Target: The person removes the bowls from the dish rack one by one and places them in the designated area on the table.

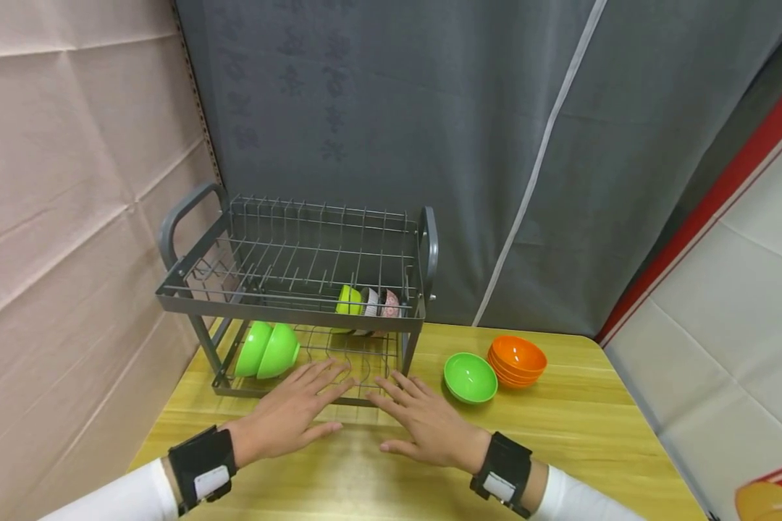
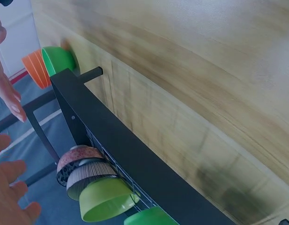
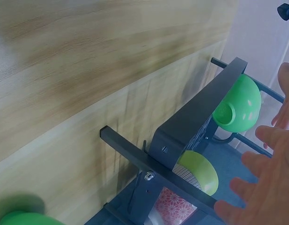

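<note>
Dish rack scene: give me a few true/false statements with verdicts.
1. Both hands lie flat, the left hand and right hand holding nothing. True.
2. The top tier of the dish rack is full of bowls. False: its wires are bare; the bowls sit in the lower tier.
3. A single green bowl sits on the table beside the orange bowls. True.
4. The orange bowls are spread apart. False: they are stacked.
5. Two green bowls stand at the lower tier's left end. True.

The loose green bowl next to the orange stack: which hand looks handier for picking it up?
Probably the right hand. It lies flat on the table on the same side as the green bowl, while the left hand rests farther off, in front of the rack.
</note>
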`<act>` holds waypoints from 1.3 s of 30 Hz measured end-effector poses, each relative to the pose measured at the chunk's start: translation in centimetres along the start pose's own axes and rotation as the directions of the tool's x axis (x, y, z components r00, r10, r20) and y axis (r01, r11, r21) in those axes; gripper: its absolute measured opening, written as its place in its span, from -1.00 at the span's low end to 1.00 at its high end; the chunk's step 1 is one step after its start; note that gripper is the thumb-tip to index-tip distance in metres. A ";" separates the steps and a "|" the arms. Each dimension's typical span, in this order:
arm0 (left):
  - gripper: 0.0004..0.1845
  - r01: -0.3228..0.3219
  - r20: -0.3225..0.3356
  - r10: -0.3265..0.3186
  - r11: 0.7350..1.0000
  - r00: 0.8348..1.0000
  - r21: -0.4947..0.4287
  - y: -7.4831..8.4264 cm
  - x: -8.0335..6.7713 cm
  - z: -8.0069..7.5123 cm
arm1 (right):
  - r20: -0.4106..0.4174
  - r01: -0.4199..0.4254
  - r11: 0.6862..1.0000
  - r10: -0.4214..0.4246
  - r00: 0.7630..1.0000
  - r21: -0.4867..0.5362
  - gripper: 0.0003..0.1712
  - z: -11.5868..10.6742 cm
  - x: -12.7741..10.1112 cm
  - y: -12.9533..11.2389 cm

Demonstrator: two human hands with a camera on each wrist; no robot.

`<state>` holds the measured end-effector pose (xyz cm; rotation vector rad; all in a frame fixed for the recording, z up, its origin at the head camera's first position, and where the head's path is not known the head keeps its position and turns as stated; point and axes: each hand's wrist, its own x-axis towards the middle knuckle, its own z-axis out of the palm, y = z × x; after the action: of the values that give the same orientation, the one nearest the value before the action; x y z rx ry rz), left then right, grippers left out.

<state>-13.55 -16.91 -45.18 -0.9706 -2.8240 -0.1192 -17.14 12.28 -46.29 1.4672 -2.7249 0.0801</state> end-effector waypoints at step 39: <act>-0.24 0.425 -0.139 -0.459 0.878 0.877 -0.218 -3.8 -1.2 0.0 | -0.032 0.074 0.996 -0.076 0.997 -0.042 -0.12 -0.3 2.7 -0.9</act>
<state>-14.95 -20.66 -45.46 -0.2904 -2.8358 -0.5007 -17.83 9.55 -45.80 1.5406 -2.6258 0.0462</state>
